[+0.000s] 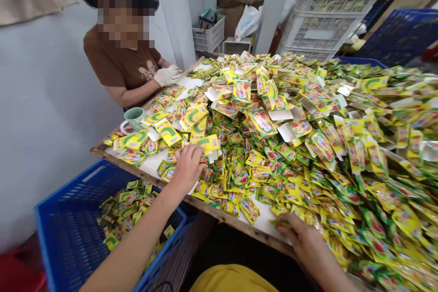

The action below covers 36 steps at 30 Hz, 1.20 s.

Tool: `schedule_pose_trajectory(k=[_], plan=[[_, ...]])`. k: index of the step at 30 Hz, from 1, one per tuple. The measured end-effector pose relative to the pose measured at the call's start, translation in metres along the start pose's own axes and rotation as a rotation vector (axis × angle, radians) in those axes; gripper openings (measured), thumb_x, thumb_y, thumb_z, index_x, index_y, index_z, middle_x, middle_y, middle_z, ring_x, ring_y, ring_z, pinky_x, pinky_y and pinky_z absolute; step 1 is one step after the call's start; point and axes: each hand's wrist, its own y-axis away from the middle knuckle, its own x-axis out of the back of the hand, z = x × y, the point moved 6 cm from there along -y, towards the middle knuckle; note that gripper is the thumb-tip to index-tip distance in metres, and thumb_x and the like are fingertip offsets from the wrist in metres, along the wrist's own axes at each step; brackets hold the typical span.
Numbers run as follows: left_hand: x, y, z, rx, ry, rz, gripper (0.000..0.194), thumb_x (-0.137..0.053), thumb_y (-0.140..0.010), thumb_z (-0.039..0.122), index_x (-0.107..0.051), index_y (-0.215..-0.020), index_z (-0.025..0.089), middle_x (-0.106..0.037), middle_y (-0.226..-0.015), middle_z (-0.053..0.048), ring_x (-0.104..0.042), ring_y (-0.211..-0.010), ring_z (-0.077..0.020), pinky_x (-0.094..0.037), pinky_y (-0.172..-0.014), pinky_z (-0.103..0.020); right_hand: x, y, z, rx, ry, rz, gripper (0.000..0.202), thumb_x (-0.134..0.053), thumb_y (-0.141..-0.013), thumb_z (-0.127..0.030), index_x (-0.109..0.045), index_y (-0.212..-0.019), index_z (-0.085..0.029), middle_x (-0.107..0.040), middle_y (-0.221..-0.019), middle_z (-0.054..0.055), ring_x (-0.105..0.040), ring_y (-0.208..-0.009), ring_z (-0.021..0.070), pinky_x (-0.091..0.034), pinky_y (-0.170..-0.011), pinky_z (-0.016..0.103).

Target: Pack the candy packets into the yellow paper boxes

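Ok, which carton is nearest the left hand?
The yellow carton at the left hand, its barcode toward the picture's right; other cartons lie farther off.

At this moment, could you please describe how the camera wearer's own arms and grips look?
The left grip and right grip are bare human hands without gloves. No sleeve covers the visible left forearm; no watch shows. Yellow cloth clothing appears at the lower edge.
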Motion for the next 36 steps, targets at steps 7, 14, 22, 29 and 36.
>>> schedule_pose_trajectory(k=[7, 14, 22, 29, 36], plan=[[-0.009, 0.0, 0.049, 0.351, 0.835, 0.073, 0.027, -0.069, -0.078, 0.033, -0.056, -0.099, 0.021, -0.065, -0.081, 0.0, -0.062, -0.075, -0.018, -0.047, -0.068, -0.027, 0.042, -0.017, -0.002, -0.215, -0.299, 0.264, 0.025, -0.066, -0.074, -0.042, -0.069, -0.088, -0.022, -0.072, -0.081, 0.007, -0.068, -0.065, 0.0251, -0.055, -0.055, 0.036], [-0.115, 0.054, 0.192, 0.338, 1.371, -0.463, 0.016, -0.067, -0.077, 0.03, -0.062, -0.086, 0.018, -0.063, -0.074, 0.001, -0.056, -0.068, -0.0147, -0.042, -0.062, -0.023, 0.072, -0.002, -0.054, -0.025, -0.271, 0.481, 0.012, -0.062, -0.084, -0.029, -0.067, -0.094, -0.024, -0.068, -0.093, 0.006, -0.064, -0.086, 0.0225, -0.052, -0.075, 0.034], [-0.122, 0.07, 0.203, 0.331, 1.417, -0.515, 0.022, -0.065, -0.082, 0.035, -0.059, -0.094, 0.018, -0.064, -0.082, 0.0, -0.057, -0.077, -0.0156, -0.042, -0.072, -0.024, 0.07, -0.005, -0.044, -0.037, 0.053, 0.047, 0.016, -0.054, -0.081, -0.006, -0.065, -0.082, -0.018, -0.058, -0.084, 0.005, -0.058, -0.075, 0.0179, -0.044, -0.067, 0.028], [-0.117, 0.077, 0.201, 0.316, 1.329, -0.509, 0.024, -0.057, -0.086, 0.04, -0.057, -0.097, 0.018, -0.061, -0.081, -0.001, -0.056, -0.078, -0.0168, -0.043, -0.071, -0.025, 0.08, -0.01, -0.062, 0.053, 0.135, 0.034, 0.019, -0.05, -0.081, -0.004, -0.063, -0.08, -0.019, -0.055, -0.082, 0.004, -0.056, -0.073, 0.0158, -0.04, -0.065, 0.025], [-0.114, 0.076, 0.207, 0.25, 1.427, -0.556, 0.026, -0.066, -0.08, 0.038, -0.062, -0.094, 0.016, -0.063, -0.088, -0.003, -0.055, -0.084, -0.0191, -0.044, -0.078, -0.028, 0.067, -0.016, -0.074, 0.204, 0.006, -0.051, 0.033, -0.054, -0.077, 0.0, -0.06, -0.102, -0.02, -0.063, -0.092, 0.003, -0.059, -0.084, 0.0166, -0.043, -0.071, 0.025]])
